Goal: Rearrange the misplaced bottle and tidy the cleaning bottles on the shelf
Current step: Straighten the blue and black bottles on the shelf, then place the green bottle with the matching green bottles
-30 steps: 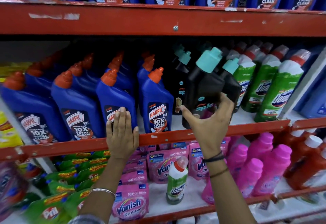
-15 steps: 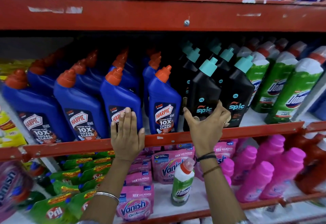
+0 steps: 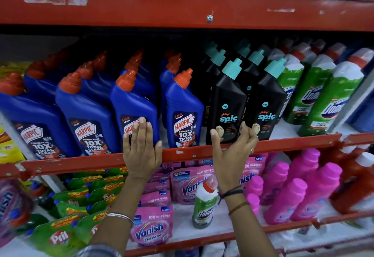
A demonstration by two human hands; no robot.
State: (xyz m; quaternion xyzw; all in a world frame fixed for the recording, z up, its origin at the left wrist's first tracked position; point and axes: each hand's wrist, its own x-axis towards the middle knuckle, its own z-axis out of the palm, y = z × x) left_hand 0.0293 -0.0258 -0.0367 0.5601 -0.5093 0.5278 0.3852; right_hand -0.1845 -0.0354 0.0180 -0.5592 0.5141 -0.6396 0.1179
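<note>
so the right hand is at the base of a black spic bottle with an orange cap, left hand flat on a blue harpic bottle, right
Not quite: the head view shows the black Spic bottle has a teal cap, not orange. The rest holds: the right hand is at its base and the left hand lies flat on a blue Harpic bottle.

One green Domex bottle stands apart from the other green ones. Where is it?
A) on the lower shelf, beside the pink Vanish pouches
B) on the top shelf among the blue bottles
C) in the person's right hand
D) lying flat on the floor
A: the lone Domex bottle stands upright on the lower shelf next to the Vanish pouches, while the right hand is at a black Spic bottle.
</note>
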